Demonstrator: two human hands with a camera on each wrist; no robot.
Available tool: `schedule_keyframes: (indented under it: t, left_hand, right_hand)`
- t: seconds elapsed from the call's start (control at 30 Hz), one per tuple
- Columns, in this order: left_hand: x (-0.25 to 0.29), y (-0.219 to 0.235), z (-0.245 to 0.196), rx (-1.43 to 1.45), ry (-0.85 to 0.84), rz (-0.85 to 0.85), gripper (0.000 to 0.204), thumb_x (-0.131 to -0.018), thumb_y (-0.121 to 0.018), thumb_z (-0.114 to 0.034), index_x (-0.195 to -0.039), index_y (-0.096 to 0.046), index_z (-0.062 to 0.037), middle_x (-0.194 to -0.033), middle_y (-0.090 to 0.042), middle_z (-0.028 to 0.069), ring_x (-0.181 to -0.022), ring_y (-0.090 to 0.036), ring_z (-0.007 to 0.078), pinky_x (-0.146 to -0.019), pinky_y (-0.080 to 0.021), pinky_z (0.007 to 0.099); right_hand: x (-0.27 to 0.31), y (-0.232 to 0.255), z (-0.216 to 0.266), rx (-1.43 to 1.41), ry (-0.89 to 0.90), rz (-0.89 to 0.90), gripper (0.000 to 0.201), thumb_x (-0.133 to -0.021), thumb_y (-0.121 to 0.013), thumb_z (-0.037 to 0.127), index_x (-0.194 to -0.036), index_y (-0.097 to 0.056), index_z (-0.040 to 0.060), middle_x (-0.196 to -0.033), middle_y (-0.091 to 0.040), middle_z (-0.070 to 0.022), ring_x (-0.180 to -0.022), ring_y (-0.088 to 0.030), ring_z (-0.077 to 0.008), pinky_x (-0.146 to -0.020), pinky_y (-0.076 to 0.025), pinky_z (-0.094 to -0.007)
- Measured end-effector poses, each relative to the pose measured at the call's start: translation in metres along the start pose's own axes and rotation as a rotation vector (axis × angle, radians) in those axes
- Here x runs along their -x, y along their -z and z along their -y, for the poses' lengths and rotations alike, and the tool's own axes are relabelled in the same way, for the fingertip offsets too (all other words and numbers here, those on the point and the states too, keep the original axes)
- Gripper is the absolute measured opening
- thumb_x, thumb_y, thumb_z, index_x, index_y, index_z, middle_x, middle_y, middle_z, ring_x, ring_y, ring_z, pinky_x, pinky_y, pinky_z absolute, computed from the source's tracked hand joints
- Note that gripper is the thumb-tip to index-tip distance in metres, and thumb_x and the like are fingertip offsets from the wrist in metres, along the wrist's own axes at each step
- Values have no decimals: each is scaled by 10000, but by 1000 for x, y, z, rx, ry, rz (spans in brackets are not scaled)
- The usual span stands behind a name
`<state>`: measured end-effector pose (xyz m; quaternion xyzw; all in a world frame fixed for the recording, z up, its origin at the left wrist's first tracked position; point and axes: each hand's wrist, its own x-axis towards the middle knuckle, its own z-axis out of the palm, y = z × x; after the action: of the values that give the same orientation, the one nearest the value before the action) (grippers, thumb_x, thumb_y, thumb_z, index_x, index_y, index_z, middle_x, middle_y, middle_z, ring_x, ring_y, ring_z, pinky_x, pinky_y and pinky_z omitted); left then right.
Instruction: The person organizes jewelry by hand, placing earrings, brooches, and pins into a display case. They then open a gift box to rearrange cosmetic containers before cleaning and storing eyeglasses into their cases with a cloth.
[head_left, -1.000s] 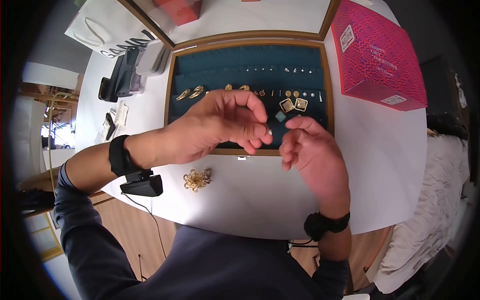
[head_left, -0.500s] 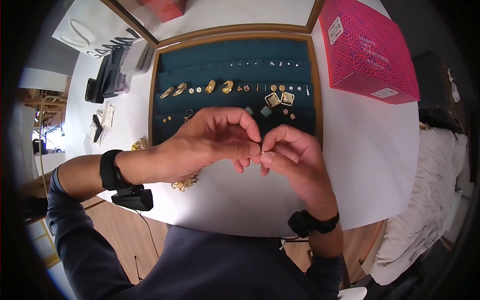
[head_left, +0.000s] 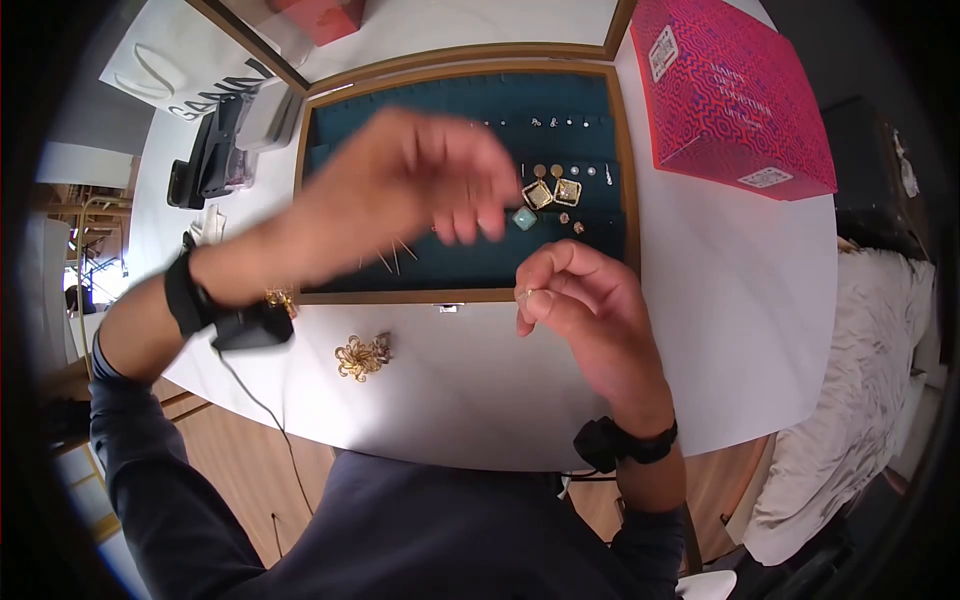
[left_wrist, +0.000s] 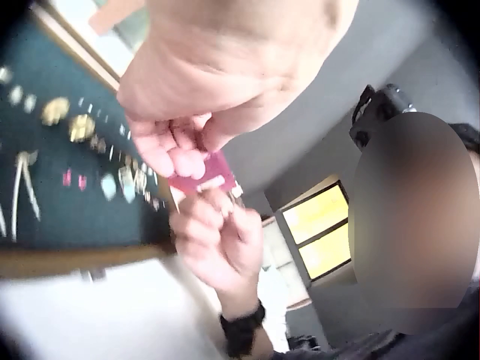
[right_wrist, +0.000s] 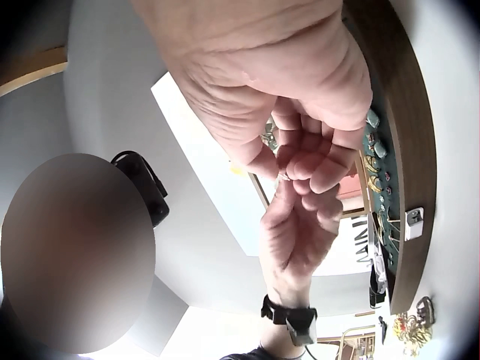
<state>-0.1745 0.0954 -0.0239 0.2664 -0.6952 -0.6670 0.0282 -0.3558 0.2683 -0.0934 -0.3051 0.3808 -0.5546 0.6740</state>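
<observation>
Thumb and forefinger of my right hand (head_left: 595, 315) pinch a tiny shiny earring (head_left: 526, 295) in front of the wood-framed jewellery box (head_left: 400, 297). Over the box, my left hand (head_left: 410, 175) is blurred by motion, its fingers loosely bent; nothing shows in it. In the right wrist view its palm faces up, with fingers apart. Rows of earrings sit on dark green padding. Square gold earrings (head_left: 567, 192) and a turquoise earring (head_left: 524, 218) lie just beyond my right fingertips, while my left hand and forearm cover several others.
A gold flower-shaped piece (head_left: 360, 358) lies on the white table before the box. Another gold piece (head_left: 281, 302) shows beside the left forearm. The box's glass lid stands raised behind. A pink patterned box (head_left: 735, 95) is at right; grey and black cases (head_left: 213, 150) and a paper bag (head_left: 175, 75) at left.
The left hand first held a tiny piece alone, then met the right hand's fingertips. Now it has moved away, up and left over the box; the right hand stays, pinching the earring.
</observation>
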Motion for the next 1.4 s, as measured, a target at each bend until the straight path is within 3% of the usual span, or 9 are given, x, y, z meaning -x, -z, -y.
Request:
schedule_keyframes:
  t: [0.1,0.2,0.33,0.43,0.73,0.93,1.13,1.23,1.4]
  left_hand:
    - [-42,43,-20,-331,12,-161,465,-1091,-496,-431,-1124,-711,-20,-990,-729,47,-919,-667,107,-823,-517,247]
    - [-78,68,-14,-530,58,-95,628,-1062,-468,-582,-1113,-727,-12,-1005,-719,64,-955,-643,128,-874,-506,278]
    - [-101,65,-6,-737,103,92,886,-963,-380,-798,-1102,-727,4,-984,-670,85,-919,-603,169,-867,-503,314]
    - [-110,54,-7,-790,249,9,900,-952,-372,-813,-1104,-730,-2,-941,-655,78,-896,-599,169,-845,-502,311]
    - [-133,56,9,-660,260,61,881,-935,-421,-816,-1100,-746,-14,-894,-635,29,-849,-575,167,-765,-503,293]
    - [-135,55,9,-588,279,8,846,-977,-417,-769,-1077,-750,2,-932,-679,48,-837,-578,147,-782,-514,285]
    - [-150,56,23,-529,-61,-53,386,-1018,-629,-349,-1035,-742,20,-884,-717,67,-785,-635,168,-773,-540,324]
    - [-154,39,11,-698,11,-31,214,-1001,-629,-119,-1038,-753,51,-907,-741,75,-808,-655,136,-761,-541,280]
    - [-155,23,9,-800,47,-105,193,-953,-687,-117,-1037,-757,41,-890,-748,98,-829,-681,150,-775,-553,311]
  right_hand:
    - [-1,6,-6,-15,81,24,55,-971,-626,27,-1024,-628,12,-994,-641,-31,-910,-617,-100,-800,-544,-288]
    - [-2,-2,4,-46,138,-179,67,-980,-606,11,-1044,-621,9,-1012,-662,-60,-910,-642,-128,-812,-560,-312]
    - [-5,25,7,-14,415,-291,65,-997,-601,32,-1056,-616,8,-1017,-687,-100,-876,-668,-156,-817,-577,-326]
    - [-4,47,17,82,478,-418,62,-1001,-606,41,-1053,-615,8,-993,-687,-95,-851,-659,-145,-805,-573,-313]
    - [-15,78,10,155,471,-504,140,-955,-663,-18,-1093,-658,-39,-960,-700,-86,-858,-667,-131,-819,-559,-275]
    - [-18,82,7,257,494,-532,203,-937,-673,-47,-1140,-665,-64,-1005,-711,-98,-921,-678,-137,-863,-555,-270]
    - [-18,81,4,336,551,-584,236,-907,-679,-99,-1141,-655,-70,-1032,-710,-102,-961,-679,-144,-883,-553,-271]
    - [-20,80,4,372,572,-625,257,-902,-674,-118,-1153,-644,-72,-1037,-709,-102,-968,-680,-146,-885,-556,-276]
    - [-21,84,0,350,575,-618,268,-907,-657,-135,-1167,-628,-75,-1043,-708,-111,-977,-684,-154,-881,-561,-281]
